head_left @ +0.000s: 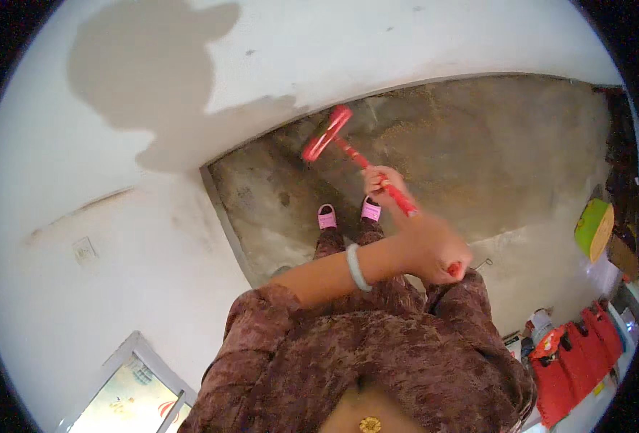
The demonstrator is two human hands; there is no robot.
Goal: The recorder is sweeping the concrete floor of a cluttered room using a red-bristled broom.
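A red T-shaped mop (327, 134) slants across the view, its wide head at the far end, over the floor near the wall. My left hand (438, 249) is closed round the near end of its handle, and a red tip shows at the fist. A pale bangle sits on that wrist. My right hand (383, 182) grips the handle lower down, closer to the head. The left hand and forearm hide most of the right forearm. The left hand is slightly blurred. Whether the head touches the floor, I cannot tell.
White walls (298, 43) meet the grey-brown concrete floor (478, 159) ahead and at the left. My pink slippers (326, 216) stand below the mop. At the right are a green basin-like object (592, 229) and red cloth (579, 361). A window (128, 393) is at lower left.
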